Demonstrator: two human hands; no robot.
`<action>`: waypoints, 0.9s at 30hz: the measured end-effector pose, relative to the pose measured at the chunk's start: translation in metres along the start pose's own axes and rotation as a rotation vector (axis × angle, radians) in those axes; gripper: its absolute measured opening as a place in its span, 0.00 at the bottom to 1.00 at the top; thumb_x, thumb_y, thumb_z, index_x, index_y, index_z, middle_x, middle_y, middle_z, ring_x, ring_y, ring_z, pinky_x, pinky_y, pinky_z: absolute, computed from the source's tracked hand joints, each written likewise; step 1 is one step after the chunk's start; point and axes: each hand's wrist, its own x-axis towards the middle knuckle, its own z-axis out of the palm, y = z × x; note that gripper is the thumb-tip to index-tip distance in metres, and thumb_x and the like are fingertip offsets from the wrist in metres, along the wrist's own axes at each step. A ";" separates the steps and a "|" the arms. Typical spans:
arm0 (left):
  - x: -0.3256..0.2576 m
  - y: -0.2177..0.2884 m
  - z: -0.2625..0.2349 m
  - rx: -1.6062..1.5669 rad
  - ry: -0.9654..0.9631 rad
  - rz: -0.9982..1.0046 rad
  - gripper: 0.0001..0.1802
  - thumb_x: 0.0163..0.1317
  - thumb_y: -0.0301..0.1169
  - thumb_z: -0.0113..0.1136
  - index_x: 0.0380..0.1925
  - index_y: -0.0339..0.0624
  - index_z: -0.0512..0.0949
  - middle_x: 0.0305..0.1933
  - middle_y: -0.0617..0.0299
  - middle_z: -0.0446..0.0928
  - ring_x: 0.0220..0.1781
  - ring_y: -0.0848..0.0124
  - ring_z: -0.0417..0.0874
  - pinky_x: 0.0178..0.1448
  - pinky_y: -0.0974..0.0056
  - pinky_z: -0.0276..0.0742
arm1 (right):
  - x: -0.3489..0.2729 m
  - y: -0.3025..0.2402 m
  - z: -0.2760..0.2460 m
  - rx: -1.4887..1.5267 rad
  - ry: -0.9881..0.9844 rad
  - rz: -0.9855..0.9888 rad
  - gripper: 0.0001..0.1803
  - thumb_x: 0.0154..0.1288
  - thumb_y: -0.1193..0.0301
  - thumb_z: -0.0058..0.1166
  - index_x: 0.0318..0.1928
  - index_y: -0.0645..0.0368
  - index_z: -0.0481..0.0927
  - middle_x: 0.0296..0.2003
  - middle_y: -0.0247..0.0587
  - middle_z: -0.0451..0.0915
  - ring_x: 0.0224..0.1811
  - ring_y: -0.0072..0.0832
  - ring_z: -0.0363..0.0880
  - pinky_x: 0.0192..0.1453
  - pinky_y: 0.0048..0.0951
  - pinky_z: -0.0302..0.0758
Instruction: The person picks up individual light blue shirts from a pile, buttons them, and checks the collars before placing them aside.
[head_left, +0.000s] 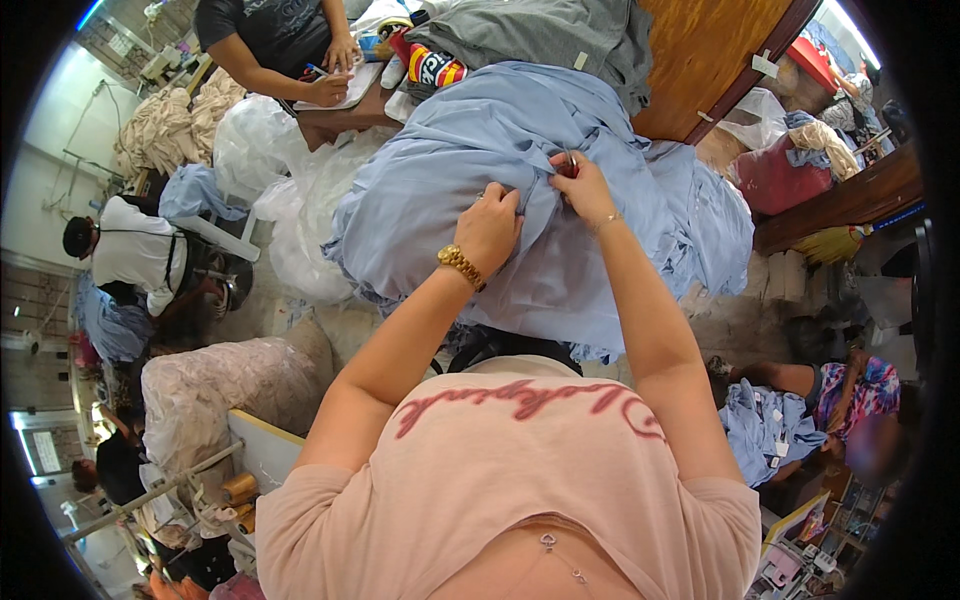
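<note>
A large heap of light blue cloth (440, 190) spreads in front of me, gathered in folds and hanging over the near side. My left hand (488, 230), wearing a gold watch at the wrist, pinches a fold of this cloth near the middle of the heap. Slightly farther and to the right, my right hand (584, 190) is closed around a small dark tool (569, 167), mostly hidden by the fingers. Its fingertips are close to the same fold. Whether the tool touches the cloth I cannot tell.
Grey cloth (540, 40) lies behind the blue heap, beside a wooden panel (710, 60). A co-worker writes on paper (355, 88) at the far left. Clear plastic bags (300, 230) flank the heap on the left. To the right, a seated person has blue garments (765, 425).
</note>
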 end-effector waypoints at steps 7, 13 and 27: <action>0.009 -0.020 0.004 -0.198 -0.012 -0.055 0.09 0.55 0.33 0.57 0.32 0.40 0.77 0.28 0.59 0.74 0.31 0.65 0.78 0.35 0.63 0.73 | -0.020 -0.011 -0.002 -0.342 0.056 -0.347 0.13 0.47 0.78 0.58 0.36 0.60 0.73 0.29 0.39 0.74 0.30 0.29 0.73 0.36 0.27 0.70; 0.009 -0.022 -0.018 -0.893 -0.091 -0.426 0.10 0.59 0.34 0.56 0.33 0.38 0.77 0.26 0.66 0.76 0.30 0.79 0.74 0.35 0.73 0.69 | -0.022 -0.005 -0.005 -0.484 0.004 -0.423 0.13 0.51 0.71 0.58 0.38 0.59 0.73 0.31 0.41 0.74 0.33 0.35 0.74 0.37 0.31 0.71; 0.077 -0.027 -0.006 -0.883 -0.341 -0.034 0.12 0.62 0.34 0.53 0.37 0.36 0.75 0.37 0.66 0.75 0.42 0.78 0.72 0.49 0.73 0.66 | -0.052 -0.035 0.001 -0.817 0.120 -0.577 0.11 0.57 0.64 0.53 0.40 0.51 0.75 0.31 0.37 0.73 0.31 0.36 0.76 0.33 0.33 0.73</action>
